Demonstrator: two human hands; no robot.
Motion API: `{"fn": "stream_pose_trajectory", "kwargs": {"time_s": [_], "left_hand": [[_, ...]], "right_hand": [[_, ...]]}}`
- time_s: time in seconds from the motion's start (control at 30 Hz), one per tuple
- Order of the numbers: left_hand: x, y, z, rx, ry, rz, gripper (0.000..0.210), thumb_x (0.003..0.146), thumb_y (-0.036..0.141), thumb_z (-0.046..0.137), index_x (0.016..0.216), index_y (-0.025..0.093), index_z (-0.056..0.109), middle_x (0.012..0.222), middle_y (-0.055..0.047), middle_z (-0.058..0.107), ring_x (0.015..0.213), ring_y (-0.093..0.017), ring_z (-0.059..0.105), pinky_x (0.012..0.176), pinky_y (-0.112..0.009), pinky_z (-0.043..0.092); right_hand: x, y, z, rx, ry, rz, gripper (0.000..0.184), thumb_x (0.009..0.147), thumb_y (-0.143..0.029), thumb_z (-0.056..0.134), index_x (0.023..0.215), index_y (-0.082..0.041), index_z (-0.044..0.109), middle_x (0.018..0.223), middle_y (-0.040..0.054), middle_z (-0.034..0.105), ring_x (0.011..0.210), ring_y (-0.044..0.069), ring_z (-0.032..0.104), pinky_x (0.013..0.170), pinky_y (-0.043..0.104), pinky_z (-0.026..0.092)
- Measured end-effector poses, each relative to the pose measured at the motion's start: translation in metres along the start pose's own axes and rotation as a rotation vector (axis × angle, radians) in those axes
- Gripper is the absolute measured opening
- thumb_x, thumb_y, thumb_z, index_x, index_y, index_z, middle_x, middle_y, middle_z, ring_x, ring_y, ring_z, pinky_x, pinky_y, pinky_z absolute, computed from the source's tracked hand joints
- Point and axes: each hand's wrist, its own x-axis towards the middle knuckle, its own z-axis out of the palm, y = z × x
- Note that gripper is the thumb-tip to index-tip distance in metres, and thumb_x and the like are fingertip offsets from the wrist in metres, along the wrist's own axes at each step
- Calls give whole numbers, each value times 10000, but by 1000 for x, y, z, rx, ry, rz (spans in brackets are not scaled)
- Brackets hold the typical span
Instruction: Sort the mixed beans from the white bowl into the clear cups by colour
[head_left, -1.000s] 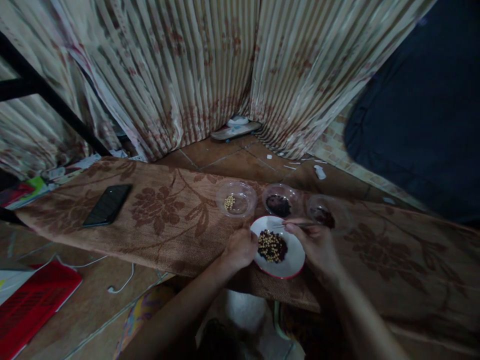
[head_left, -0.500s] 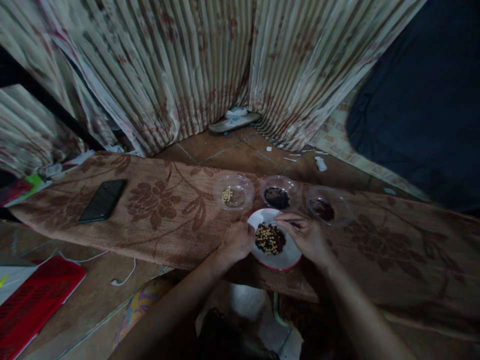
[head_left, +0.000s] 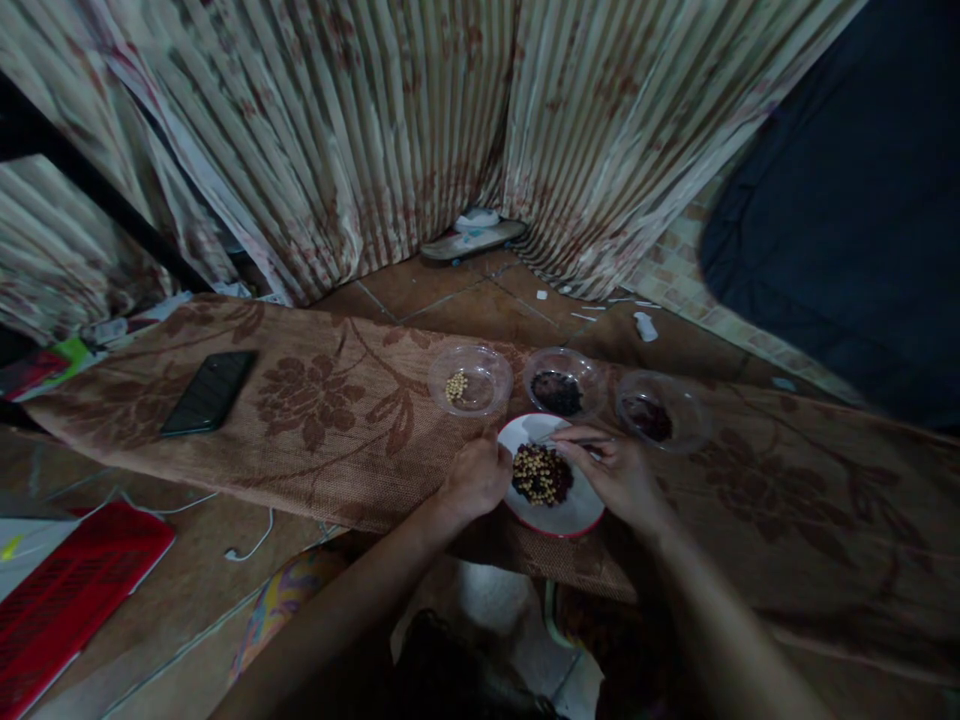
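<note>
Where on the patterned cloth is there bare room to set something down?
Bare cloth lies between the phone and the left hand, and right of the rightmost clear bowl. Crowded: around the white plate, with the right hand and the other two clear bowls close.

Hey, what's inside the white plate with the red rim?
Pale grains and dark grains lie heaped together in the white plate. The plate's surface beneath them cannot be seen, and the left hand covers part of its edge.
</note>
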Motion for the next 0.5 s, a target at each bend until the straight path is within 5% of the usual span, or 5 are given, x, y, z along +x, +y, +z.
{"fn": "stream_pose_trajectory", "kwargs": {"time_s": [0.5], "left_hand": [[1, -2, 2, 14, -13, -3, 329, 897, 224, 301, 1082, 100, 542, 977, -140, 672, 908, -209, 642, 799, -285, 467]], "right_hand": [[-2, -5, -2, -62, -44, 6, 231, 838, -374, 564, 916, -202, 699, 961, 43, 720, 910, 212, 660, 818, 325, 505]]}}
